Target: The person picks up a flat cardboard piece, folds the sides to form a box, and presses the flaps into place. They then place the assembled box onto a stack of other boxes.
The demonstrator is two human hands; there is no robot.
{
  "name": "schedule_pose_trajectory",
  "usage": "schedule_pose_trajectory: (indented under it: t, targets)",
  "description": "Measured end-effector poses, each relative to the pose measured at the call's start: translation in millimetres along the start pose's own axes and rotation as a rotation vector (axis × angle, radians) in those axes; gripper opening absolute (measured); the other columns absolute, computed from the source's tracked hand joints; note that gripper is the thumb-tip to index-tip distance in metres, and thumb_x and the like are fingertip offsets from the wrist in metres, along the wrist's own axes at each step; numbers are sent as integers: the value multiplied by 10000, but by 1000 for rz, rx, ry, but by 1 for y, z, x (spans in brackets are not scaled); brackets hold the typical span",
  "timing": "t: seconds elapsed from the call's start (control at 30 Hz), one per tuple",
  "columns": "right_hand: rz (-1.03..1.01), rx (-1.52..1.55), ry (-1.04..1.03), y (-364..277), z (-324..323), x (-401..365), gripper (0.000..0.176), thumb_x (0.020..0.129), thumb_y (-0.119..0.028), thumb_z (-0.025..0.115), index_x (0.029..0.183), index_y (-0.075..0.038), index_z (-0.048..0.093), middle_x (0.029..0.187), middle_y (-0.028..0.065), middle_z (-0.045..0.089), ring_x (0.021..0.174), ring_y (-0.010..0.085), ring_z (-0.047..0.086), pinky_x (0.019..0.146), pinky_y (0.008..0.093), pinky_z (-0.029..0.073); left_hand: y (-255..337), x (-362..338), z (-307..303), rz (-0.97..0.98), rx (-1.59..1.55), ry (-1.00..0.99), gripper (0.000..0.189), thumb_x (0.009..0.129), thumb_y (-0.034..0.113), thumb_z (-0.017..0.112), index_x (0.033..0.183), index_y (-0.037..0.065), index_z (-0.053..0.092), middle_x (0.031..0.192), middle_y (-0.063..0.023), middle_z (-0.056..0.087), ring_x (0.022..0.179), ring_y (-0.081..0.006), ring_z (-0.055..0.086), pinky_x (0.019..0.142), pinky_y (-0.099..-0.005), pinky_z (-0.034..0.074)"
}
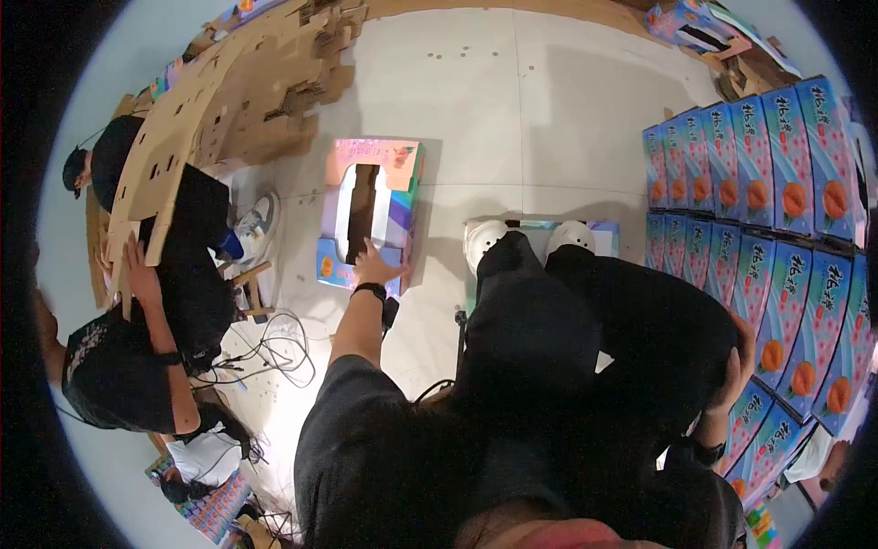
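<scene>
My left hand (pixel 375 265) reaches forward with fingers spread and rests on the near end of a colourful printed carton (pixel 391 206) lying on the tiled floor; a dark watch is on that wrist. The carton has an oval cut-out window on top with something brown inside. My right hand (pixel 737 366) lies on my right knee, fingers curled over the black trouser leg, holding nothing. I am seated, and my white shoes (pixel 526 238) rest on a flat blue carton sheet (pixel 605 236).
Rows of blue cartons with orange fruit prints (pixel 759 201) are stacked at the right. Brown cardboard sheets (pixel 247 91) pile up at the upper left. Two other people in black sit at the left handling cardboard (pixel 137 302). Cables (pixel 274 352) lie on the floor.
</scene>
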State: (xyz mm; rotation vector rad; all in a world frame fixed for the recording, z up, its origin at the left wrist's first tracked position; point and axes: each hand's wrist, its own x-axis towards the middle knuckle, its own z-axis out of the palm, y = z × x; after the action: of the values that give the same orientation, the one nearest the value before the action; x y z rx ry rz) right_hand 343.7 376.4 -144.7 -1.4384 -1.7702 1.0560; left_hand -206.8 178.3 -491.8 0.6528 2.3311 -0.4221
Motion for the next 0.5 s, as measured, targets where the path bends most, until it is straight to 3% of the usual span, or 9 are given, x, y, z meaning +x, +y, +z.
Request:
schedule_pose_trajectory:
  t: [0.07, 0.13, 0.33, 0.5]
  targets:
    - [9, 45, 10, 1, 2, 0, 648, 886, -461, 524, 1265, 64, 526, 1317, 244, 544, 1280, 334, 483, 1121, 446, 280, 1, -1, 14, 20, 69, -14, 1370, 602, 702, 716, 1539, 55, -46, 1464, -292, 364, 1408, -424, 299, 1108, -542, 312]
    - [9, 70, 15, -5, 7, 0, 665, 890, -480, 521, 1270, 66, 518, 1335, 256, 533, 1297, 343, 473, 1124, 458, 274, 1, 0, 38, 12, 76, 148, 1325, 627, 706, 671, 1543, 66, -40, 1396, -283, 435, 1356, -415, 373, 1127, -557, 267]
    - [-8, 7, 8, -11, 9, 1, 632, 895, -440, 522, 1277, 63, 516, 1317, 238, 548, 1280, 332, 486, 1117, 446, 285, 15, -20, 30, 14, -44, 272, 1247, 619, 671, 697, 1533, 77, 92, 1238, -225, 531, 1198, -370, 492, 1140, -594, 168]
    - [-65, -82, -20, -34, 19, 3, 514, 906, -307, 503, 1275, 49, 535, 1267, 178, 574, 1213, 275, 516, 1079, 388, 322, 40, -55, 5, 38, -198, 349, 1232, 557, 644, 788, 1490, 101, 195, 1319, -205, 509, 1271, -379, 457, 1133, -583, 168]
